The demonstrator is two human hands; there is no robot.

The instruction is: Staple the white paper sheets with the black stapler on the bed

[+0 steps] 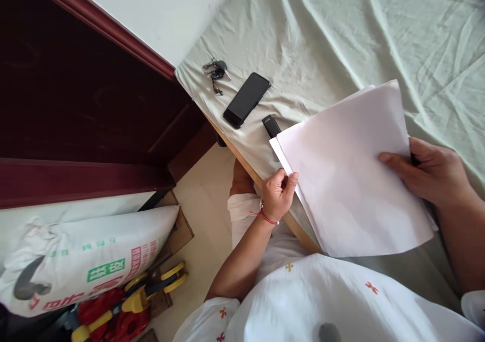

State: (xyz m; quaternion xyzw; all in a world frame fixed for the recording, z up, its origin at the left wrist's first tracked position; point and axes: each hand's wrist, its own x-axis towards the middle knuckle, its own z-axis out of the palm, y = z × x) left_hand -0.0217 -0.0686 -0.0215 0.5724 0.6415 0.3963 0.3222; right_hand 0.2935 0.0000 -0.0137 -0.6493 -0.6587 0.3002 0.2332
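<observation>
As the head view looks down on the bed, you hold a stack of white paper sheets [352, 175] between both hands, just above the pale green bedsheet [341, 34]. Your left hand [278, 195] pinches the lower left edge of the stack between thumb and fingertips; a red string bracelet [264, 214] circles that wrist. Your right hand [430, 170] grips the right edge, thumb lying flat on the top sheet and fingers curled beneath, so both hands are closed on the paper. At the left corner the sheets fan slightly apart, showing at least 2 layers. The stack lies tilted, its upper right corner raised toward the middle of the bed, its lower edge overhanging the wooden bed rail [265, 190].

Just beside the upper left corner of the stack rests a small black oblong object [271, 126], partly covered by the paper; what it is cannot be told. Near it, farther up, lies a black smartphone [246, 100], screen dark, set diagonally. A bunch of keys [215, 71] sits near the corner of the bedsheet, close to the phone but not touching it.

To the left stands dark red wooden furniture [76, 104]. Below it, on the floor, lies a printed white woven sack [87, 258], with red and yellow plastic items [125, 306] just beside it. Your white embroidered garment [322, 301] fills the lower edge.
</observation>
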